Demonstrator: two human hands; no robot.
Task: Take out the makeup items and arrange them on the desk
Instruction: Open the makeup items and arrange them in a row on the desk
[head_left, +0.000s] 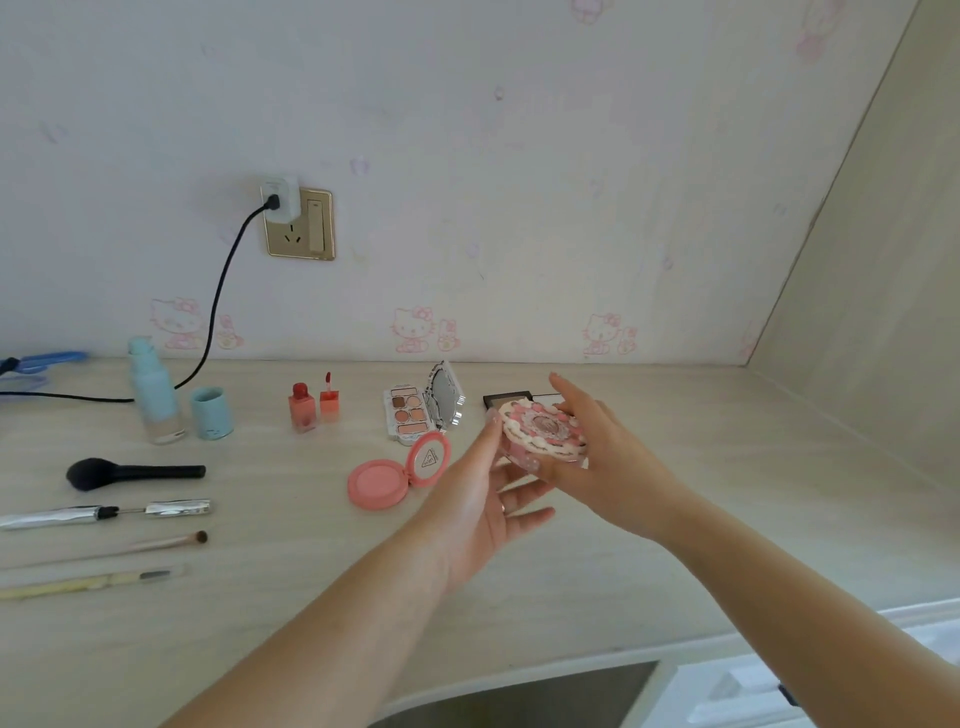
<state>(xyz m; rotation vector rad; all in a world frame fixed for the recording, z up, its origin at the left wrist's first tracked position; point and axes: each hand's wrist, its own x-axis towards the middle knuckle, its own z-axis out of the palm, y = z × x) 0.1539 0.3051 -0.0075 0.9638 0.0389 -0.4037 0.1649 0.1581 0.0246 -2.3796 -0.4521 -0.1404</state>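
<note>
Both my hands hold a round pink-and-white decorated compact (540, 428) a little above the desk (727, 493). My right hand (597, 457) cradles it from beneath and behind, fingers curled around its rim. My left hand (488, 499) pinches its left edge with thumb and fingertips. Laid out on the desk are an open pink blush compact (379, 480), an open eyeshadow palette with mirror (415, 410), two red lip tints (311, 405), a black palette (506, 399) partly hidden behind my hands, a black powder brush (130, 472), a silver mascara (104, 513) and two thin brushes (156, 545).
A teal bottle (153, 395) with its cap (210, 413) beside it stands at the back left. A black cable (218, 306) runs from the wall socket (298, 223) across the desk's left end. A side panel closes the desk's right end. The desk's front edge lies below my forearms.
</note>
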